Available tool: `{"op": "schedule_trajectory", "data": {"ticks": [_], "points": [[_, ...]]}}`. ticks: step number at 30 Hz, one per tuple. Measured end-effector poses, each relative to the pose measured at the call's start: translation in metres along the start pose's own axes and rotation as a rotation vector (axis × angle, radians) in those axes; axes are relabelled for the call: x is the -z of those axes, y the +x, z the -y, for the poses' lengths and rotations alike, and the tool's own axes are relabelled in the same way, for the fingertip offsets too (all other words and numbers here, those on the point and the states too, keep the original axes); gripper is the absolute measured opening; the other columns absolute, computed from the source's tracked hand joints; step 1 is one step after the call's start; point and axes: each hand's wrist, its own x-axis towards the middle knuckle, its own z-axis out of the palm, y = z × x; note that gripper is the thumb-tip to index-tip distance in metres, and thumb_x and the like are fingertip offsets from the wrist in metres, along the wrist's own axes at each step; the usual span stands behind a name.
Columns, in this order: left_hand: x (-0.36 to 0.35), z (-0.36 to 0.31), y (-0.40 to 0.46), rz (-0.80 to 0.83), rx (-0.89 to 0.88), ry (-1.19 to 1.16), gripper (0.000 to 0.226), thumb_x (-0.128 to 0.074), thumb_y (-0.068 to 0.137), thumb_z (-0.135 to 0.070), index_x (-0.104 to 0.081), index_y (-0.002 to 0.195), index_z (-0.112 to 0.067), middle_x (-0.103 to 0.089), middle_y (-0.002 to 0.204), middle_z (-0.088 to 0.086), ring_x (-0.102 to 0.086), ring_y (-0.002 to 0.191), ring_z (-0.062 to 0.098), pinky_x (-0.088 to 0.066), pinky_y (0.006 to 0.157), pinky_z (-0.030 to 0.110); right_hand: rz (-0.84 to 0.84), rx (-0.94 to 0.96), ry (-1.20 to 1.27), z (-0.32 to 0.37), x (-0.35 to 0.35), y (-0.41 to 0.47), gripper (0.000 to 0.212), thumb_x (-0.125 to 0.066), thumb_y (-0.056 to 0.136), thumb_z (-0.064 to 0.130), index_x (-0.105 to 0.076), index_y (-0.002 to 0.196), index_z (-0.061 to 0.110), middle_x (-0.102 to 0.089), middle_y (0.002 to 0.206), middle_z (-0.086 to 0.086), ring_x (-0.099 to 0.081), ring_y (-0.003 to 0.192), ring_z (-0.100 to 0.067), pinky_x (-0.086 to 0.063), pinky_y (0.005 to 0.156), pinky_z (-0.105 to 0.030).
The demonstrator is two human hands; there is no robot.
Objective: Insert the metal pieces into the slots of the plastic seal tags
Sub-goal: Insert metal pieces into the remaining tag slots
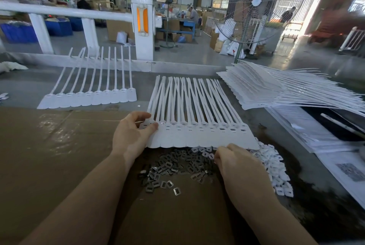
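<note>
My left hand (132, 133) pinching the tags' (199, 136) left end, right hand (237, 162) curled over metal pieces (173, 165) just below, grip unclear, bare cardboard (49, 155) left

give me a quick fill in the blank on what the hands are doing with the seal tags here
1. The left hand pinches the ____ end of the strip of seal tags.
2. The right hand reaches into the pile of ____ pieces.
3. A second strip of seal tags lies to the ____ of the held one.

Missing words: left; metal; left
</note>
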Motion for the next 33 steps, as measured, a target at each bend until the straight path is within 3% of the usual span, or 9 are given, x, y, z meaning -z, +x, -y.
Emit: {"op": "schedule_trajectory", "data": {"ticks": [2, 6, 10, 15, 24, 33], "points": [[0.0, 0.0, 0.0, 0.001, 0.004, -0.003, 0.024, -0.073, 0.08, -0.025, -0.062, 0.101, -0.026, -0.062, 0.102, -0.007, -0.055, 0.101, 0.012, -0.044, 0.09, 0.031, -0.066, -0.017, 0.09, -0.001, 0.004, 0.001, 0.012, -0.041, 0.098, 0.018, -0.053, 0.099, 0.02, -0.056, 0.094, 0.005, -0.051, 0.082, -0.01, -0.038, 0.07, -0.02], [0.0, -0.001, 0.0, 0.008, 0.013, -0.004, 0.024, -0.073, 0.08, -0.026, -0.062, 0.102, -0.025, -0.063, 0.104, -0.005, -0.055, 0.103, 0.014, -0.045, 0.095, 0.036, -0.258, -0.149, 0.426, -0.012, 0.019, 0.016, 0.013, -0.055, 0.092, 0.015, -0.066, 0.086, 0.011, -0.063, 0.071, -0.001, -0.056, 0.062, -0.014, -0.051, 0.064, -0.034], [0.0, -0.002, -0.001, 0.006, 0.006, 0.0, 0.023, -0.073, 0.08, -0.025, -0.062, 0.1, -0.026, -0.063, 0.104, -0.004, -0.056, 0.104, 0.015, -0.046, 0.096, 0.038, -0.245, -0.274, 0.562, -0.029, 0.021, 0.041, 0.014, -0.055, 0.092, 0.016, -0.068, 0.091, 0.01, -0.067, 0.081, -0.005, -0.063, 0.075, -0.019, -0.054, 0.076, -0.04], [0.0, -0.002, -0.001, 0.005, 0.011, 0.0, 0.023, -0.073, 0.08, -0.027, -0.062, 0.099, -0.028, -0.063, 0.104, -0.006, -0.056, 0.103, 0.013, -0.046, 0.095, 0.038, -0.139, -0.279, 0.479, -0.037, 0.013, 0.069, 0.015, -0.054, 0.092, 0.015, -0.068, 0.092, 0.011, -0.067, 0.093, -0.006, -0.06, 0.084, -0.018, -0.049, 0.078, -0.031], [0.0, -0.003, -0.001, 0.004, 0.012, 0.029, 0.024, -0.073, 0.08, -0.028, -0.063, 0.102, -0.026, -0.063, 0.104, -0.006, -0.056, 0.102, 0.013, -0.045, 0.093, 0.034, -0.011, -0.29, 0.396, -0.044, 0.007, 0.082, 0.016, -0.055, 0.092, 0.016, -0.069, 0.085, 0.012, -0.067, 0.088, -0.004, -0.059, 0.078, -0.018, -0.047, 0.074, -0.03], [0.0, -0.004, -0.002, 0.004, 0.021, 0.023, 0.025, -0.073, 0.08, -0.027, -0.063, 0.103, -0.026, -0.063, 0.102, -0.007, -0.056, 0.104, 0.014, -0.046, 0.095, 0.037, -0.041, -0.281, 0.366, -0.046, 0.007, 0.082, 0.015, -0.061, 0.088, 0.014, -0.075, 0.083, 0.013, -0.07, 0.089, -0.002, -0.062, 0.081, -0.017, -0.05, 0.076, -0.03]]}}
